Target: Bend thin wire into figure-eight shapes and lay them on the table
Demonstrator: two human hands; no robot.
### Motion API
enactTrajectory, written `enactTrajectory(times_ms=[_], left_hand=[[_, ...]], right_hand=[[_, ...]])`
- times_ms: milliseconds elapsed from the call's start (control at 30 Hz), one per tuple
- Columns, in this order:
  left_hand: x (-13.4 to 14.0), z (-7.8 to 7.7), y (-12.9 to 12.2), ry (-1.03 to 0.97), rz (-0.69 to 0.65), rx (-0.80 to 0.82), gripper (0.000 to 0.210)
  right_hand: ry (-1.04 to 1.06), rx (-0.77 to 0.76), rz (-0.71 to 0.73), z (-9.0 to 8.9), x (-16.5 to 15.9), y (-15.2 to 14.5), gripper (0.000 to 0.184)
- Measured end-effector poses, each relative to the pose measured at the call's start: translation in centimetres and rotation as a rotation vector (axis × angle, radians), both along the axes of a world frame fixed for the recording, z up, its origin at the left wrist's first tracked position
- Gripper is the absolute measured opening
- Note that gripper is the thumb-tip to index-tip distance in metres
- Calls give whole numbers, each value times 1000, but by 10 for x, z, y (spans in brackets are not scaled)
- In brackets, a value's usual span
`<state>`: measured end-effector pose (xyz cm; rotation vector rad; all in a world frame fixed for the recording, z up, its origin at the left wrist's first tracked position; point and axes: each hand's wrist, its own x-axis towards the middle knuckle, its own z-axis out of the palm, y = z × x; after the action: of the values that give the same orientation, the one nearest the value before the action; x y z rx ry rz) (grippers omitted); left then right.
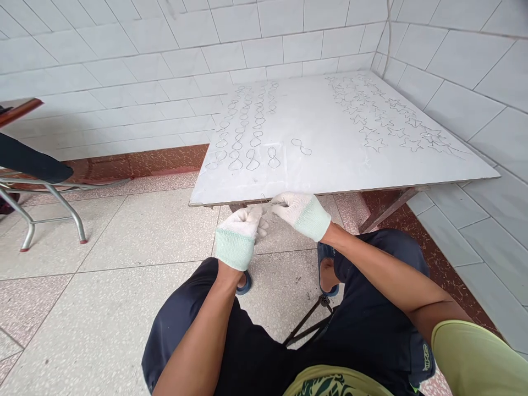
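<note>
My left hand [244,224], in a white glove with a pale green cuff, is closed in a pinch on a thin wire [264,198] just off the table's front edge. From the other side my right hand [291,208], gloved alike, pinches the same wire. A small bent loop of it rises between my fingertips; the rest is hidden by the gloves. Beyond my hands, on the white tabletop [322,170], lie a wire figure-eight [274,158] and a tilted one [301,147]. Rows of more figure-eights [253,159] extend back on the left.
Several wire stars [374,143] cover the table's right side, some overlapping. White tiled walls [280,52] border the table behind and at right. A metal-legged stool [45,220] with a person's leg [33,159] is at far left. A dark folding support [309,319] stands between my legs.
</note>
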<state>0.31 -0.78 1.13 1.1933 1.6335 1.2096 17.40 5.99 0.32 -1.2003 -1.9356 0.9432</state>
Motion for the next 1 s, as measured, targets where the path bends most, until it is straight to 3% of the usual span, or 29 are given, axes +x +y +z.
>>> enactTrajectory(times_ms=[200,333,567,667,800,1000], left_hand=[[-7,10,1,155,-42,20,44],[-10,16,2,158,-19,49,43],[-12,5,6,49,-55,81,29],[-13,-5,7,-8,-63,111,34],[-13,-14,10,-102,-83,141,35],[-7,-14,9,-167,-82,135,35]], right_hand=[[132,-117,4,7,-1,-7,20],[153,-185,34,17,0,-14,22],[90,-328,135,22,0,-14,25],[58,-246,122,16,-2,-13,16],[54,-91,88,12,-3,-20,22],[-28,100,111,15,1,-28,28]])
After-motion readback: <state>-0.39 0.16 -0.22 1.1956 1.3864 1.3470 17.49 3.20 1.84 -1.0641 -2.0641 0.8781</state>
